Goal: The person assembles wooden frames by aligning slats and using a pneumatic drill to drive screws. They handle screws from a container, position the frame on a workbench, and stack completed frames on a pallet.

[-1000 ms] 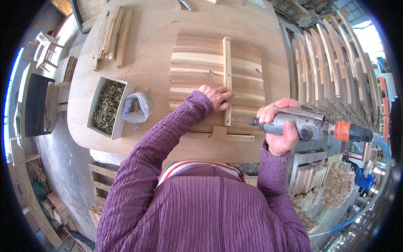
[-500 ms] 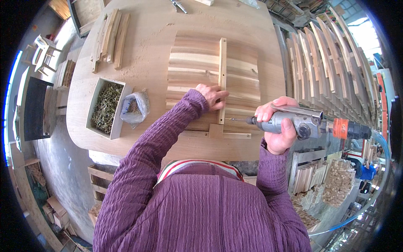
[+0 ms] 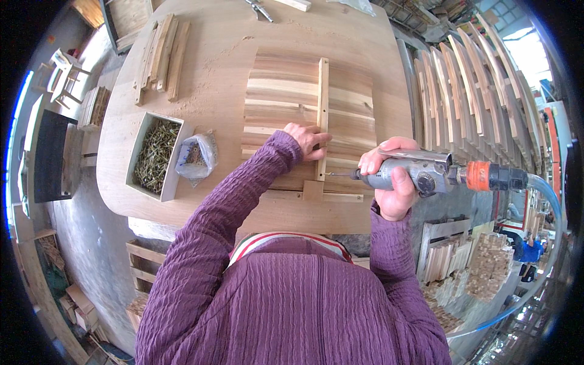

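A pneumatic drill lies in my right hand, its fingers closed round the grey metal body. The thin bit points left, and its tip is at the right side of a narrow wooden strip, near the strip's near end. The strip stands across a panel of wooden slats. My left hand presses down on the strip's lower half with curled fingers gripping it. Just below the strip's near end sits a small wooden block, beside a flat wooden bar.
Left on the wooden table stand a white box of screws and a plastic bag of small pieces. Loose wooden strips lie beyond them. An air hose curves down on the right, near stacked slatted panels.
My right hand has moved the drill left, bringing its bit from beside the strip up to it. My left hand stays on the strip.
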`<state>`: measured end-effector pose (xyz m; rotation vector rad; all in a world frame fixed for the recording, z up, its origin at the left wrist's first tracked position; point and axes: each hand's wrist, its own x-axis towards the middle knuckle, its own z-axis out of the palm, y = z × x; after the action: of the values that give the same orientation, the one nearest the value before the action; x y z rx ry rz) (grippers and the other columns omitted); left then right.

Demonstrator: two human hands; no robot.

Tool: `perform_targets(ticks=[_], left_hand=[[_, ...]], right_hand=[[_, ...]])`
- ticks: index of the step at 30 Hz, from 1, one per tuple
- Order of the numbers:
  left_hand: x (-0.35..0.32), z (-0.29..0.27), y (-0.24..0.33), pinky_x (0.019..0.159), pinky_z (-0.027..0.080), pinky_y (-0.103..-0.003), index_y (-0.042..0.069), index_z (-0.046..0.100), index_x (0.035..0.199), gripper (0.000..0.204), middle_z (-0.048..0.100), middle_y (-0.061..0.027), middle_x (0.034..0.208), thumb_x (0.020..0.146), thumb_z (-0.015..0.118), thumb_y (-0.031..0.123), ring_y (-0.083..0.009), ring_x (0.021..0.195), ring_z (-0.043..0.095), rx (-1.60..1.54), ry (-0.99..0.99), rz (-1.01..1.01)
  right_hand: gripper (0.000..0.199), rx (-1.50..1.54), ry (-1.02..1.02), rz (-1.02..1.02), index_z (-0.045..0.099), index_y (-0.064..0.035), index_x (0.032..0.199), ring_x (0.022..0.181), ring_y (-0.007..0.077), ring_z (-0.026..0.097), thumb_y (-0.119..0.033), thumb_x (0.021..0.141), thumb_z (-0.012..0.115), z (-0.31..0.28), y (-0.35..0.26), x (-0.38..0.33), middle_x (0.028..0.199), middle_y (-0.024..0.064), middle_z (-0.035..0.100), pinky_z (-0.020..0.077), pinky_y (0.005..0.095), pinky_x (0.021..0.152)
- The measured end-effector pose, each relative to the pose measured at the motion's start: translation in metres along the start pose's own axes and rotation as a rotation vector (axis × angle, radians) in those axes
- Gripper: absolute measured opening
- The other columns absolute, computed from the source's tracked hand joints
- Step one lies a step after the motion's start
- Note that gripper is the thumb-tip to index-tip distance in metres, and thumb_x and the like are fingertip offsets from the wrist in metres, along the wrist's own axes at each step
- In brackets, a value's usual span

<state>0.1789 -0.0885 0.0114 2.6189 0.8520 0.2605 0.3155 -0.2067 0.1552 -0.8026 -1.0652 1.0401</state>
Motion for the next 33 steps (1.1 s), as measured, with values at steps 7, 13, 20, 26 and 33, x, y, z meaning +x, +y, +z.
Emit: perform_targets(ticks=[7, 13, 20, 26, 33], left_hand=[[-0.001, -0.003, 0.002, 0.063, 0.051, -0.038, 0.017, 0.058, 0.108, 0.039, 0.06, -0.0102, 0.086, 0.077, 0.049, 0.039, -0.0263, 0.07, 0.062, -0.014, 0.03, 0.007], [-0.003, -0.002, -0.001, 0.059, 0.051, -0.04, 0.017, 0.06, 0.104, 0.036, 0.06, -0.0098, 0.08, 0.076, 0.052, 0.037, -0.0275, 0.068, 0.061, -0.063, 0.127, 0.06], [-0.003, -0.006, 0.002, 0.059, 0.05, -0.04, 0.017, 0.06, 0.102, 0.035, 0.059, -0.0108, 0.078, 0.074, 0.053, 0.036, -0.0281, 0.068, 0.061, -0.011, 0.082, 0.032], [-0.003, -0.002, 0.0, 0.06, 0.051, -0.04, 0.016, 0.06, 0.103, 0.036, 0.06, -0.0107, 0.08, 0.074, 0.052, 0.036, -0.0285, 0.069, 0.061, -0.025, 0.106, 0.035], [0.0, 0.0, 0.0, 0.063, 0.051, -0.04, 0.016, 0.058, 0.108, 0.04, 0.061, -0.01, 0.087, 0.076, 0.051, 0.04, -0.0288, 0.072, 0.062, 0.011, 0.065, 0.028]], right_hand=[[0.036, -0.049, -0.064, 0.056, 0.045, -0.0006, 0.099, 0.062, 0.0139, 0.051, -0.019, 0.074, 0.063, 0.005, 0.006, 0.003, 0.067, 0.006, 0.052, 0.0426, 0.027, 0.058], [0.029, -0.113, -0.119, 0.118, 0.046, -0.0012, 0.098, 0.062, 0.0101, 0.051, -0.008, 0.074, 0.06, 0.018, 0.012, 0.006, 0.069, 0.0044, 0.052, 0.043, 0.0231, 0.057], [0.029, -0.25, -0.107, 0.09, 0.047, -0.0019, 0.098, 0.061, 0.0079, 0.051, -0.004, 0.073, 0.06, 0.016, 0.032, 0.002, 0.07, 0.0031, 0.052, 0.0428, 0.0219, 0.056], [0.026, -0.259, 0.023, 0.075, 0.046, -0.0008, 0.096, 0.06, 0.0138, 0.052, -0.014, 0.076, 0.057, 0.024, 0.035, 0.003, 0.064, 0.0058, 0.052, 0.0432, 0.0271, 0.057], [0.022, -0.188, 0.004, 0.03, 0.046, -0.001, 0.095, 0.059, 0.0136, 0.052, -0.005, 0.075, 0.056, 0.021, 0.038, 0.0, 0.069, 0.0065, 0.052, 0.0442, 0.0271, 0.058]])
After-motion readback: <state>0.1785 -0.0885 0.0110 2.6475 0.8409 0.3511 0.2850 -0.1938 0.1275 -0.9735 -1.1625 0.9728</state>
